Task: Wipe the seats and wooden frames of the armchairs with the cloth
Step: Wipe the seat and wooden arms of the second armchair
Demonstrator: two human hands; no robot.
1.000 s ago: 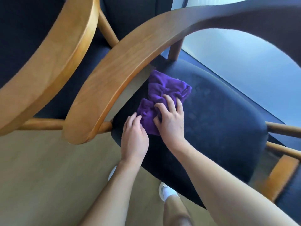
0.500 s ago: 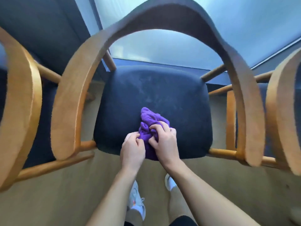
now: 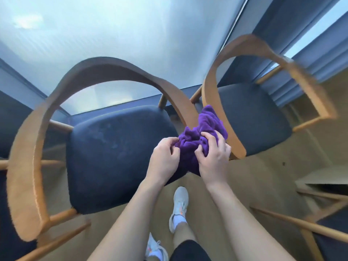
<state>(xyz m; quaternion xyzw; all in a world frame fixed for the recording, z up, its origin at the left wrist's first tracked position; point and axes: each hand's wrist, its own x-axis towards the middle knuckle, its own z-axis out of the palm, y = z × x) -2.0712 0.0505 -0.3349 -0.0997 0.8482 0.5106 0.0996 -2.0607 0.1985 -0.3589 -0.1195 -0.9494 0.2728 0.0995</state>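
Since half a second ago, we have lifted the cloth [image 3: 199,140] off the front of the dark seat and carried it right, into the gap between two armchairs. On the left, the left armchair's wooden frame [image 3: 28,166] curves round its dark seat [image 3: 116,157], which lies bare with faint pale marks. Over that seat's front right corner, our left hand [image 3: 163,162] pinches the cloth's near left edge, fingers [image 3: 170,146] curled. The cloth is bunched between both hands, its long axis running from us up and away to the right. Our right hand [image 3: 214,159] grips its right side, fingers [image 3: 216,142] curled into the folds. Just right of it stands the right armchair's frame [image 3: 222,110]; whether the cloth touches it we cannot tell. We judge that arm is next, and the right hand is nearer. We see no containers.
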